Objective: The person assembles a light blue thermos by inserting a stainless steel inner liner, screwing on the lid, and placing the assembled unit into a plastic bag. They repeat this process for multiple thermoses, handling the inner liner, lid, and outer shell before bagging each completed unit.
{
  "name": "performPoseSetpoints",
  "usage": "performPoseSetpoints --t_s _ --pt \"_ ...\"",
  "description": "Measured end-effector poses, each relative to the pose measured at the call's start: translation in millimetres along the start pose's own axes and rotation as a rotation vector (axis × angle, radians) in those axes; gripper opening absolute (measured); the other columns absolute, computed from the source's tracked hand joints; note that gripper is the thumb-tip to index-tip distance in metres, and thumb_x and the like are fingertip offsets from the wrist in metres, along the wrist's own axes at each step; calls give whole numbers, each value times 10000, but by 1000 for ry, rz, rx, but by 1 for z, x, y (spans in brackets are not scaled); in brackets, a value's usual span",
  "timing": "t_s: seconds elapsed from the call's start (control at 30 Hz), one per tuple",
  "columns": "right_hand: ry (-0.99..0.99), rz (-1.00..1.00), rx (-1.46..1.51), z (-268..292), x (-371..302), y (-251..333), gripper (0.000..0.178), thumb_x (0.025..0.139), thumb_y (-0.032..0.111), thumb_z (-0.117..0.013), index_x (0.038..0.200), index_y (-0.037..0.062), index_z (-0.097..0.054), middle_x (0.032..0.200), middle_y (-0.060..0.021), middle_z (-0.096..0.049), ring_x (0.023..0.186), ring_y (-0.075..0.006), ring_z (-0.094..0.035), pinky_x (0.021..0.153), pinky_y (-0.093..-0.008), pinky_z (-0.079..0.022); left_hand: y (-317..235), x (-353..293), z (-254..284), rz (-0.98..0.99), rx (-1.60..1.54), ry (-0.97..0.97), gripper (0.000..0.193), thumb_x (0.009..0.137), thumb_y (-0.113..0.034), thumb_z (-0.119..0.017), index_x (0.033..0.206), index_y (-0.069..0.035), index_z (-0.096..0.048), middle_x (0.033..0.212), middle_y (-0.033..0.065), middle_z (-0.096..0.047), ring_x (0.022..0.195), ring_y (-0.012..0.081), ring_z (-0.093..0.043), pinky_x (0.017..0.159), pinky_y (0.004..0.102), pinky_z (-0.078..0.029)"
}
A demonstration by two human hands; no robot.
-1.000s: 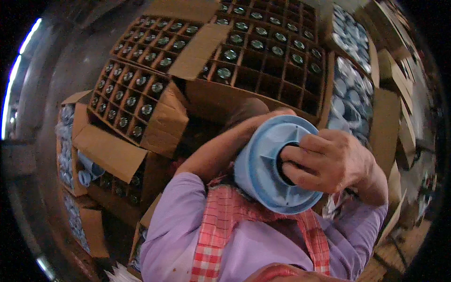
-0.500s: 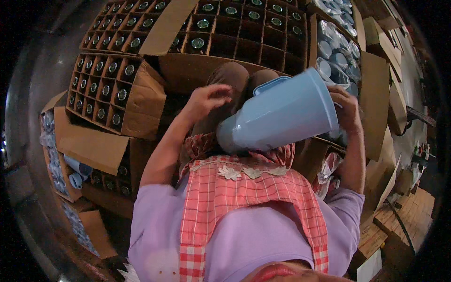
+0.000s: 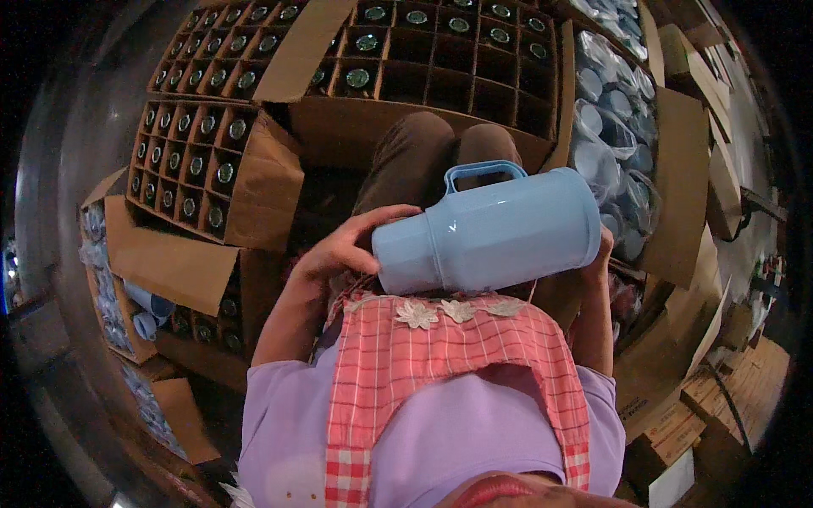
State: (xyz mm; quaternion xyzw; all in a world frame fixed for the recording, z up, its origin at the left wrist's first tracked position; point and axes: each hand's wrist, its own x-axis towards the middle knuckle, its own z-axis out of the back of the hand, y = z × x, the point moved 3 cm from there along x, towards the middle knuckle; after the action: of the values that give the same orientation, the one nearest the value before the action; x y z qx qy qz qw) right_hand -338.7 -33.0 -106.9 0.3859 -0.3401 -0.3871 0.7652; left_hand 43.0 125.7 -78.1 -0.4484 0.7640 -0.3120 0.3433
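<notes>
Across my lap lies a light blue handled tumbler (image 3: 508, 233), on its side with its loop handle on the edge away from me. Its narrow stepped end points left and its wide rim right. My left hand (image 3: 351, 245) closes around the narrow end, fingers on the far side and thumb toward me. At the wide rim, my right hand (image 3: 601, 251) grips the other end; most of its fingers are hidden behind the tumbler, and whether any reach inside cannot be seen.
Ahead stands a divided carton (image 3: 373, 114) with silvery round tops in many cells. A similar smaller carton (image 3: 267, 182) is at the left. On the right, an open box (image 3: 677, 186) holds blue plastic parts in clear bags. More cartons (image 3: 174, 262) sit lower left.
The tumbler has turned from a raised tilt to nearly level, its handle now standing clear. My left hand has come onto its narrow end; my right hand has moved lower at the rim.
</notes>
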Motion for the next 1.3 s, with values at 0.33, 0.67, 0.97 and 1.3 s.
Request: performPoseSetpoints --t_s 0.33,0.67,0.97,1.3 --pt "-22 65 -338 -16 -26 10 277 692 3 -603 968 -9 -598 991 -116 -614 831 -207 -615 709 -257 -487 7 -18 23 299 -347 -763 581 645 -336 -574 1127 -19 -503 1028 101 -541 938 217 -508 833 305 -389" --pt "-250 -318 163 -20 -45 -28 243 826 163 -489 920 -39 -585 879 -86 -615 741 -179 -600 626 -270 -478 -27 -26 33 157 273 -266 755 480 -284 -629 1171 -12 -494 1096 114 -534 993 222 -509 884 306 -373" --pt "-508 -505 719 -33 -42 -17 301 855 217 -441 892 -38 -596 853 -101 -617 690 -180 -595 605 -264 -471 -53 24 -42 -282 1721 -128 692 562 -266 -682 1195 -67 -486 1272 167 -424 1185 328 -391 1014 371 -255" --pt "-338 -282 81 -15 -54 7 184 784 81 -540 915 -37 -596 872 -120 -619 734 -206 -614 629 -273 -481 -42 42 -29 -68 866 -75 562 624 -27 -647 1169 -60 -514 1014 111 -608 884 152 -575 777 267 -444"
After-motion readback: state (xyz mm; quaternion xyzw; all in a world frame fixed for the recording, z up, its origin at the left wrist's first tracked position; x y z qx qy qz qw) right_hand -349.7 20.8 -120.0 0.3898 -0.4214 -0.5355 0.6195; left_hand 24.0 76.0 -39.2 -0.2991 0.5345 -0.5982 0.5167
